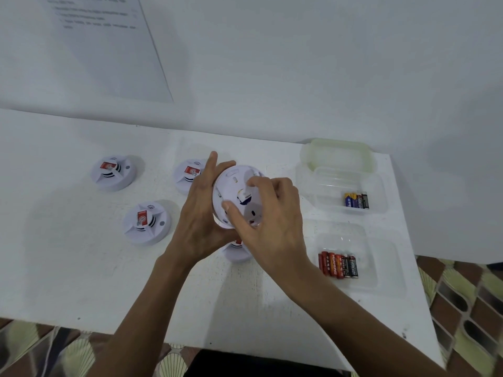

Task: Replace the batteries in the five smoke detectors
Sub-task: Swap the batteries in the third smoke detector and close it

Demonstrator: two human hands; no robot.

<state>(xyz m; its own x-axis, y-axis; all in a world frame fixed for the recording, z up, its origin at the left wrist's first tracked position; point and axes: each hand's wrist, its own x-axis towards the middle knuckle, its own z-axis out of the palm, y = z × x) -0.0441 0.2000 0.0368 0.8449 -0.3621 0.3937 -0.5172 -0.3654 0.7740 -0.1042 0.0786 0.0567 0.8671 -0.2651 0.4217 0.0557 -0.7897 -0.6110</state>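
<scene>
My left hand point(201, 210) holds a white round smoke detector point(231, 186) tilted up above the table, its underside facing me. My right hand point(268, 213) lies over that underside, with thumb and curled fingers at the battery bay, where a battery end point(244, 196) shows. Three more detectors sit on the white table point(81, 268): one at far left point(113, 172), one nearer point(147, 222), one behind my left hand point(187, 172). Another detector point(238, 253) peeks out beneath my hands.
A clear tray point(351, 186) at right holds a few batteries point(357, 200), with a pale green lid point(339, 153) behind it. A nearer clear tray point(359, 257) holds several red and black batteries point(338, 264). A printed sheet hangs on the wall at top left.
</scene>
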